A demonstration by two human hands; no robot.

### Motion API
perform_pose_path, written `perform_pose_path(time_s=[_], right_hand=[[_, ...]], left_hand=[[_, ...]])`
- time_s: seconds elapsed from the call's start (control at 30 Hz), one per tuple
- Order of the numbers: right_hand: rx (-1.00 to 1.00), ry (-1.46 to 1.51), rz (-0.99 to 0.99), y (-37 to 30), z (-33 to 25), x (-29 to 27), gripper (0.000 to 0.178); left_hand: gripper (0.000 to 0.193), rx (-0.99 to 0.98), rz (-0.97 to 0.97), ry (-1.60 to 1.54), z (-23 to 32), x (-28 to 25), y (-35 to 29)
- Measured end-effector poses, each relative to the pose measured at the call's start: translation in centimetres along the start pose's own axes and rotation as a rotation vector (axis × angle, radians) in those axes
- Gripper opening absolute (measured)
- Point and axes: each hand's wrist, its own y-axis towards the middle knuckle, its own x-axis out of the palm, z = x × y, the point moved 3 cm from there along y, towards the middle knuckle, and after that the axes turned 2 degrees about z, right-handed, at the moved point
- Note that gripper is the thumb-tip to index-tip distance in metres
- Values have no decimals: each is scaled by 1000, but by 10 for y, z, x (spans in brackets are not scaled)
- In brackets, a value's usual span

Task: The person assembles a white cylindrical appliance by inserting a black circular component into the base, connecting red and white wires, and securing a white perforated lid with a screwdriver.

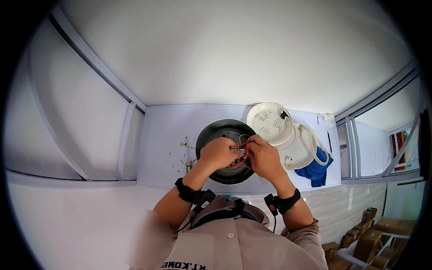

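At frame centre, on the desk: black round base. My left hand and right hand were both pinched on its red wires. White housing lay just right.

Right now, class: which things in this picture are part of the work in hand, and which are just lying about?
In the work:
- left hand and right hand, pinching the red wires
- dark round base under them

Lying about:
- white round vented cover
- white housing
- blue cloth
- small screws on the white table
- cardboard boxes
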Motion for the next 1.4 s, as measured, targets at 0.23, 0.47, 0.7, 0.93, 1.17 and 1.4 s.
perform_pose_path(time_s=[0.23, 0.47, 0.7, 0.93, 1.17, 1.4], right_hand=[[13, -11, 4, -2, 1, 1, 13], [55, 20, -22, 0, -2, -3, 14], [48, -22, 6, 2, 1, 0, 12], [51, -24, -27, 1, 2, -2, 13], [50, -13, 2, 0, 4, -1, 14], [74, 10, 11, 1, 5, -1, 11]], left_hand=[[46, 124, 273, 191, 2, 13, -9], [45, 127, 161, 191, -3, 20, 4], [37, 119, 132, 207, 0, 20, 10], [41, 171, 134, 182, 1, 17, 8], [43, 150, 39, 37, -7, 16, 23], [44, 240, 184, 96, -9, 21, 18]])
